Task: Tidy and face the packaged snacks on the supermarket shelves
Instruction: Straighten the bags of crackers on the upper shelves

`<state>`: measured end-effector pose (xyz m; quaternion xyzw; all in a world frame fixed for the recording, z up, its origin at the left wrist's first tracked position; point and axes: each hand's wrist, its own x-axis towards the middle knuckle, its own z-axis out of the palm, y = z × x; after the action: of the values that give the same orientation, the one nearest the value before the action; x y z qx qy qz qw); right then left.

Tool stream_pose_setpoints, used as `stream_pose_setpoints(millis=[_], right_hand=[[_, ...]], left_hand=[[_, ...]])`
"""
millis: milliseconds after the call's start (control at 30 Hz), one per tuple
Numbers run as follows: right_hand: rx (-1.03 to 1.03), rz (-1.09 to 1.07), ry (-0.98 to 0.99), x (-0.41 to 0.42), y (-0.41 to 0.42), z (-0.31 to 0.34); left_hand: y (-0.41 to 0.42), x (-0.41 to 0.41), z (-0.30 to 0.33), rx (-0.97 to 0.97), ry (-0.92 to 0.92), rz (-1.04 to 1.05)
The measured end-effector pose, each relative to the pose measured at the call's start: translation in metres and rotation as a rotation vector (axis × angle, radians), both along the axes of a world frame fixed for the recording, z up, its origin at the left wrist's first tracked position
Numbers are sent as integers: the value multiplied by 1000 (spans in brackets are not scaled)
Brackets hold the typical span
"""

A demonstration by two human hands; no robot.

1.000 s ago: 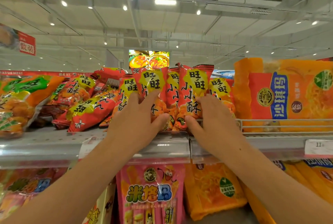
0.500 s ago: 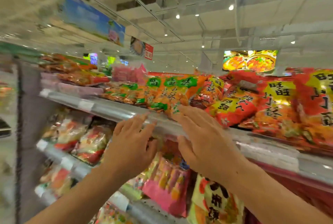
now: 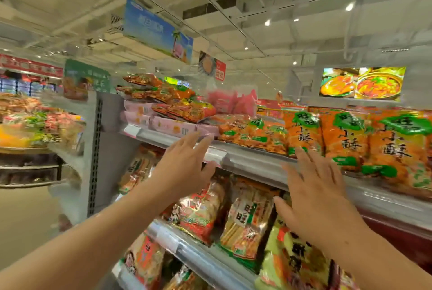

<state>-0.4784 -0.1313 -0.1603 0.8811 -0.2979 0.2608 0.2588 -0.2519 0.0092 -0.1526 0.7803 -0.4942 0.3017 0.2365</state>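
Orange snack bags with green labels [image 3: 346, 140] stand in a row along the top shelf [image 3: 252, 161], some leaning. Further left on that shelf, flat pink packs [image 3: 173, 126] lie stacked with orange-red bags [image 3: 184, 107] piled loosely on them. My left hand [image 3: 184, 166] is raised in front of the shelf edge below the pink packs, fingers straight, holding nothing. My right hand [image 3: 313, 191] hovers with spread fingers just below the green-label bags, fingertips near their bottom edge, and it too holds nothing. The picture is motion-blurred.
Rice-cracker bags [image 3: 247, 217] and red-patterned bags [image 3: 201, 210] fill the second shelf [image 3: 187, 243]; yellow-green packs [image 3: 292, 261] sit lower right. A grey shelf upright [image 3: 95, 149] ends the unit at left, with another display rack [image 3: 35, 131] beyond it.
My view has swung left along the shelf, from the red bags to the green-label bags and pink packs. Both hands let go of the red bags and now hover open.
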Motion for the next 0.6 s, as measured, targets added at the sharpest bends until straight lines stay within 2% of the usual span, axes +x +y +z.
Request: stream_pose_setpoints(millis=[100, 267, 400, 500, 600], right_hand=[[23, 111, -28, 42, 15, 10], [37, 254, -90, 113, 21, 28], [43, 353, -156, 172, 15, 49], [159, 404, -217, 227, 7, 79], [236, 390, -195, 277, -3, 104]], left_hand=[[-20, 36, 7, 100, -3, -26], [-43, 66, -15, 158, -42, -120], [-41, 86, -16, 11, -157, -217], [-27, 117, -5, -160, -219, -294], [-13, 162, 15, -248, -130, -286]])
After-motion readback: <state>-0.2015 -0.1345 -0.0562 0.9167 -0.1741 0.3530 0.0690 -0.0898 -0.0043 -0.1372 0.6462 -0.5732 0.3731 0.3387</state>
